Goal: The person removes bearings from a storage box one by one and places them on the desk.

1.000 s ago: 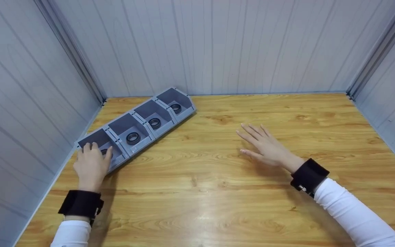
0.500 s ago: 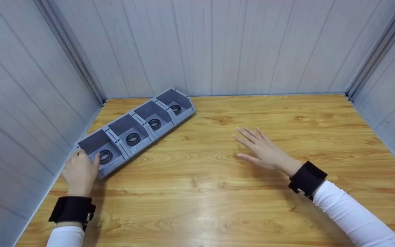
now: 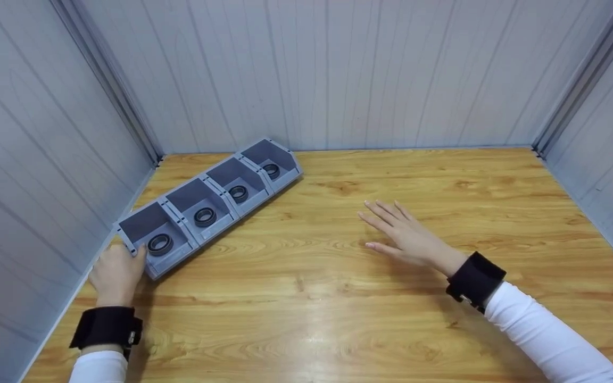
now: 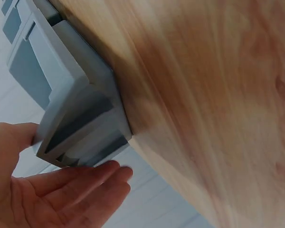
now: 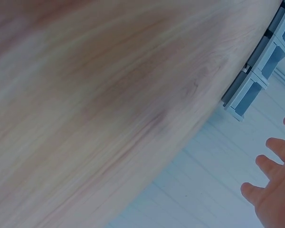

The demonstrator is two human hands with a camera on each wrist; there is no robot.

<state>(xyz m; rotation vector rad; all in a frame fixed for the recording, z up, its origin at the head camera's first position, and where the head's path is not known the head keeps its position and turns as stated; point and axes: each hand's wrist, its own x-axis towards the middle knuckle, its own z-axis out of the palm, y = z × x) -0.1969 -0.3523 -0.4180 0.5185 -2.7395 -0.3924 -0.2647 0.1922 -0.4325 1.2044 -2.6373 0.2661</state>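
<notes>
A row of joined grey storage bins [image 3: 218,219] stands slanted on the left half of the table. Each compartment holds one dark ring-shaped bearing, the nearest bearing [image 3: 160,244] lying close to my left hand [image 3: 116,274]. That hand grips the near end wall of the row, thumb over the rim and fingers along the outer side. In the left wrist view the fingers [image 4: 92,187] lie against the ribbed end of the bin [image 4: 80,128]. My right hand [image 3: 410,236] is over the table with fingers spread, holding nothing; the right wrist view shows part of it.
The wooden table [image 3: 306,298] is bounded by a pale panel wall [image 3: 328,74] at the back and panel walls at both sides. The left wall [image 3: 24,175] runs close beside my left hand and the near end of the bins.
My left hand has drawn back out of the nearest compartment, uncovering its bearing, and taken hold of the end wall. The right hand has shifted only slightly.
</notes>
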